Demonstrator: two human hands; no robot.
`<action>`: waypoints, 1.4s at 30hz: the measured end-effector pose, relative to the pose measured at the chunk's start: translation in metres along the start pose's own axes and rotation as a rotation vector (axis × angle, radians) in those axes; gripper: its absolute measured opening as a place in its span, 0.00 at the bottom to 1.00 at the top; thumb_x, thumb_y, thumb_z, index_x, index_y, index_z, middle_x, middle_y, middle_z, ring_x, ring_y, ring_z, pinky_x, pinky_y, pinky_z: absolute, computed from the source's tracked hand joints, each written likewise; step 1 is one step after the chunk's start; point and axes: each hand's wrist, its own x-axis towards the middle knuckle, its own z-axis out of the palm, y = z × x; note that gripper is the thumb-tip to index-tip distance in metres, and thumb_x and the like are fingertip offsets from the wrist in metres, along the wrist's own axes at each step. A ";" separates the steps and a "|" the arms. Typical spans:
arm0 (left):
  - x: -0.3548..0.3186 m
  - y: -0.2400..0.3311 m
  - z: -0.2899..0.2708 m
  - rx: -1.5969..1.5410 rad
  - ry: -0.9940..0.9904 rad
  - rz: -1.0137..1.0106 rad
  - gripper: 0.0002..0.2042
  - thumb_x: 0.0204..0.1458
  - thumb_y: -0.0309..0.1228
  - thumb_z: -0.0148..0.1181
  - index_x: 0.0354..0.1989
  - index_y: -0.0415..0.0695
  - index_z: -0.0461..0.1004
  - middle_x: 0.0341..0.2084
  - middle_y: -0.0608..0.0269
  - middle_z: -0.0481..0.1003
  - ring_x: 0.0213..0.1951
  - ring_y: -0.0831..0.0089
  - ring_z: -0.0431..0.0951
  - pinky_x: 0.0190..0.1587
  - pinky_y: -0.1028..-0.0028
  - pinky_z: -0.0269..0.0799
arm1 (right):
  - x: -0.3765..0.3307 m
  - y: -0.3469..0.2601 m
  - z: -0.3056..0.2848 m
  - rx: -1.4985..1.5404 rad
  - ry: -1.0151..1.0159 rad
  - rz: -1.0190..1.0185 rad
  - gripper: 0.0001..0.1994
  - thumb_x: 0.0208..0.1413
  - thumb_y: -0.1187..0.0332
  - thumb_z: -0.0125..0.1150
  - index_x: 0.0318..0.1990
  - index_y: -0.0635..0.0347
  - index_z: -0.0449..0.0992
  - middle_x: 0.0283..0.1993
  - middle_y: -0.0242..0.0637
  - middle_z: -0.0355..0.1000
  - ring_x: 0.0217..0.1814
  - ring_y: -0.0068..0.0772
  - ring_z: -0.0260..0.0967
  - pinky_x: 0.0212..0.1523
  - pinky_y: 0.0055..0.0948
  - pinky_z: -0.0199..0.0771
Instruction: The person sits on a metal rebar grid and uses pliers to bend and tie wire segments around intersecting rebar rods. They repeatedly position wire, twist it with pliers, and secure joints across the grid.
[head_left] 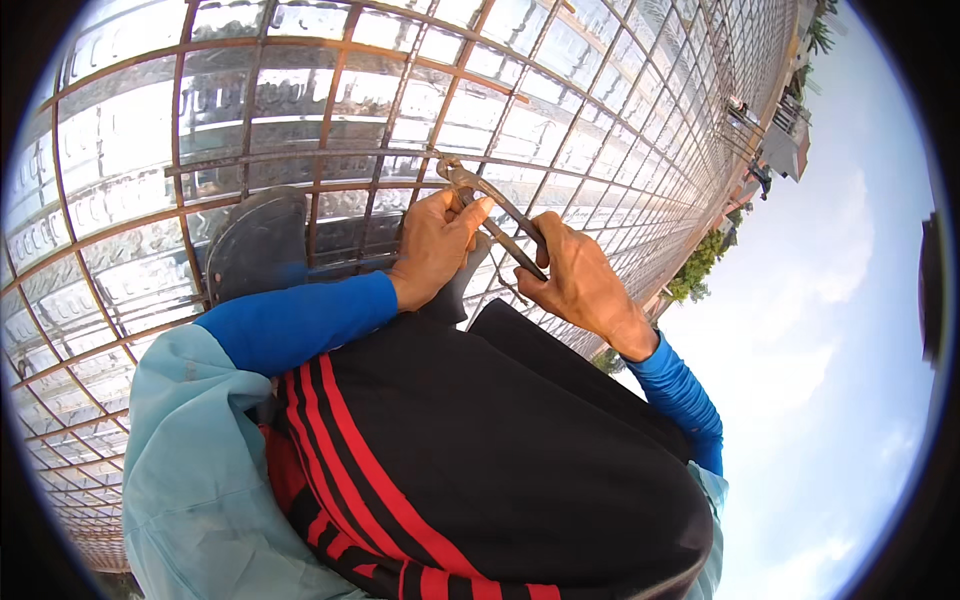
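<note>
My right hand (580, 275) is closed around the handles of rusty end-cutting pincers (517, 216). The pincers' jaws point up and left, over a crossing in the steel rebar mesh (300, 154). Just below the jaws, my left hand (432, 248) is closed, its thumb and fingertips pressed together against the tool's head. Whatever lies between those fingertips is too small to make out. A thin bent wire (508, 285) hangs between my two hands, and its upper end is hidden.
Shiny, wet-looking ribbed sheeting (115, 140) lies beneath the mesh. A dark boot (258, 245) rests on the bars left of my left hand. At the far right are a person (738, 104), a small building (785, 145) and trees (700, 265).
</note>
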 end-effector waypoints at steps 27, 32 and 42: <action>0.012 -0.015 -0.005 0.010 0.056 0.073 0.28 0.70 0.57 0.49 0.48 0.38 0.70 0.32 0.58 0.73 0.17 0.76 0.72 0.18 0.74 0.65 | 0.010 0.028 0.024 -0.011 -0.033 0.011 0.10 0.66 0.71 0.61 0.46 0.70 0.69 0.25 0.61 0.72 0.31 0.70 0.73 0.33 0.58 0.70; 0.011 -0.006 -0.001 -0.200 -0.029 -0.103 0.24 0.68 0.51 0.54 0.46 0.37 0.73 0.35 0.57 0.76 0.21 0.73 0.75 0.22 0.73 0.69 | 0.001 0.029 0.030 -0.128 -0.007 -0.056 0.29 0.62 0.77 0.56 0.70 0.79 0.58 0.38 0.68 0.74 0.42 0.67 0.75 0.45 0.54 0.74; 0.018 -0.007 -0.003 -0.087 -0.036 -0.092 0.24 0.56 0.49 0.70 0.48 0.40 0.79 0.30 0.64 0.75 0.28 0.77 0.75 0.26 0.76 0.70 | -0.006 0.016 0.013 0.072 -0.147 0.006 0.33 0.56 0.84 0.49 0.73 0.80 0.56 0.48 0.70 0.74 0.52 0.73 0.73 0.55 0.54 0.74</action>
